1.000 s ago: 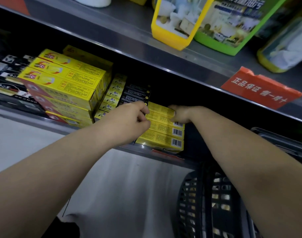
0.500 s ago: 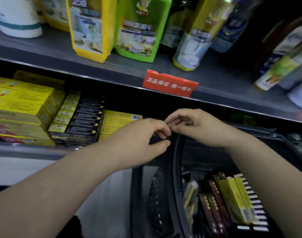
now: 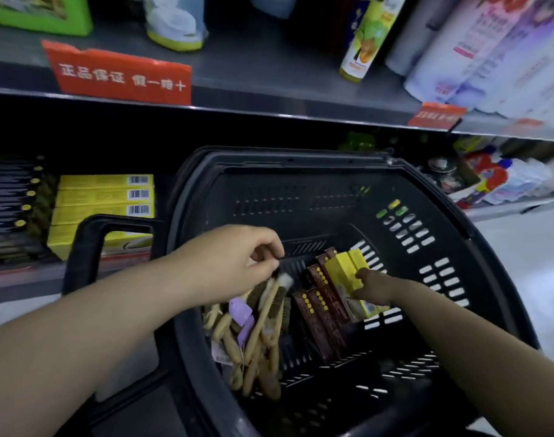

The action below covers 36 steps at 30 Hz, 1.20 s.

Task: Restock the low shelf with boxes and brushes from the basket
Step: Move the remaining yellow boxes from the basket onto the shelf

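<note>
A black basket (image 3: 300, 197) stands in front of the low shelf (image 3: 23, 279). Inside lie wooden brushes (image 3: 263, 313), dark brown boxes (image 3: 319, 313) and yellow boxes (image 3: 345, 269). My left hand (image 3: 234, 263) hovers over the brushes, its curled fingertips pinching the top end of one brush. Deeper in the basket, my right hand (image 3: 374, 288) grips the yellow boxes with the thumb on top; its fingers are hidden. On the shelf, yellow boxes (image 3: 105, 197) are stacked beside dark boxes (image 3: 7, 197).
The basket's handle (image 3: 86, 247) stands up in front of the stacked yellow boxes. An upper shelf with bottles and a red tag (image 3: 121, 74) overhangs the low shelf. More bottles (image 3: 496, 181) sit on the low shelf at right, with white floor (image 3: 537, 263) below.
Both hands left the yellow boxes on the shelf, swung right and dropped into the basket. The left now pinches a brush and the right grips yellow boxes.
</note>
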### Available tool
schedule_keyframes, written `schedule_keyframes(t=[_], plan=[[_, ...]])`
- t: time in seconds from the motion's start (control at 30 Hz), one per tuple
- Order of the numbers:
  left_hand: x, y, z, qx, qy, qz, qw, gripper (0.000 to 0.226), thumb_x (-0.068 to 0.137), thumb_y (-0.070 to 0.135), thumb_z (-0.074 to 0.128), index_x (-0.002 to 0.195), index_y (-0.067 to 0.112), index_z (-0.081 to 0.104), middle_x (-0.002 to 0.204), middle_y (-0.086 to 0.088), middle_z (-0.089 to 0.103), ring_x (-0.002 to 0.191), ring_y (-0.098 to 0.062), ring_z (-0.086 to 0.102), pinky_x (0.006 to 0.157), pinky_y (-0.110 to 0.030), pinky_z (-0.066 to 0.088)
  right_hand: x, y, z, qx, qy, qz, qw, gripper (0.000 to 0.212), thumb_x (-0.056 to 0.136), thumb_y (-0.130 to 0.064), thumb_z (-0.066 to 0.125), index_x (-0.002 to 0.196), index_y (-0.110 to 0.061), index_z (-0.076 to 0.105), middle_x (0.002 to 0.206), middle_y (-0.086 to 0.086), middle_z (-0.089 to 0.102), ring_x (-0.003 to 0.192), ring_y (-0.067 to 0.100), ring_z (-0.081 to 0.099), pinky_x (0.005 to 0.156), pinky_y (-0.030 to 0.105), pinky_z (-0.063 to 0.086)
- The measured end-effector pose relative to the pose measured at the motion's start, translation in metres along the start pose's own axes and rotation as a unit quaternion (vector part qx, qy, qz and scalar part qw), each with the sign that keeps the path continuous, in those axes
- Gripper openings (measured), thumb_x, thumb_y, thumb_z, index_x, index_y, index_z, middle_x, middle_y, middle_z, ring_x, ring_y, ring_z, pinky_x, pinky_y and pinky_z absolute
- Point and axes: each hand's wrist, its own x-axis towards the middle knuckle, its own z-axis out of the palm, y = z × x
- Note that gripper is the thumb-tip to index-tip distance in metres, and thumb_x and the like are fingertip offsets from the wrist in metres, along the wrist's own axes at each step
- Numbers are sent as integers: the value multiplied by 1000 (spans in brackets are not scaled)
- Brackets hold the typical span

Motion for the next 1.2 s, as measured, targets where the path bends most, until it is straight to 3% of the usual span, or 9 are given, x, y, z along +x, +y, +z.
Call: schedule_keyframes(t=[0.3,0.43,0.53,0.67,0.83,0.93,1.0,1.1,1.2], plan=[[10,7,-2,-178,-1,-70,982,10,88,30,58,90,37,65,89,15,70,72,4,62,65,-9,48,44,-14,31,-64,65,81,992,72,93,-33,53,142,8,19,143,23,35,129,34,42,99,36,41],[14,15,-1,-312,-9,-156,937,17,86,26,58,101,28,65,93,10,73,90,-7,67,95,-34,50,30,-28,2,2,-35,12,999,27,92,-16,55,114,-1,52,112,14,59,87,26,68,65,29,56],[18,15,7,-341,0,-209,916,37,89,26,59,125,17,53,109,2,67,103,-10,63,102,-34,45,0,-37,-27,336,-156,-67,926,46,89,-12,61,131,-5,45,108,15,65,83,24,67,77,33,57],[20,11,21,-371,-8,-277,886,70,80,36,70,135,5,39,125,-11,58,117,-24,55,105,-42,40,-43,-53,-42,430,-270,-259,822,37,83,-10,63,118,-16,54,109,9,68,90,19,69,77,29,57],[25,14,30,-471,-13,-293,832,16,89,14,62,104,9,61,106,-10,70,93,-21,66,87,-35,52,-43,-64,-50,454,-269,-332,782,38,87,-25,58,122,-13,54,115,8,64,96,19,67,78,28,55],[25,10,30,-480,2,-301,824,8,90,10,60,97,13,60,102,-8,71,86,-17,68,74,-29,54,-17,-35,-53,448,-60,-193,871,31,91,-32,55,115,-13,61,111,7,65,93,18,66,75,28,55],[24,8,30,-473,7,-303,827,14,89,11,61,102,12,57,104,-9,70,88,-19,68,75,-31,55,13,-7,-37,244,116,-41,962,28,94,-27,53,108,-4,62,108,12,64,92,24,62,74,31,50],[25,8,31,-451,4,-295,842,28,89,11,62,115,10,53,107,-10,68,94,-22,67,79,-34,55,43,12,-1,51,52,70,995,29,95,-30,49,91,-3,57,110,15,57,94,26,54,70,28,44],[27,10,32,-447,1,-291,846,33,89,11,62,120,10,50,107,-10,68,93,-22,68,76,-33,56,59,12,20,-17,45,118,992,59,94,-33,49,137,4,33,141,24,33,128,36,38,100,39,39]])
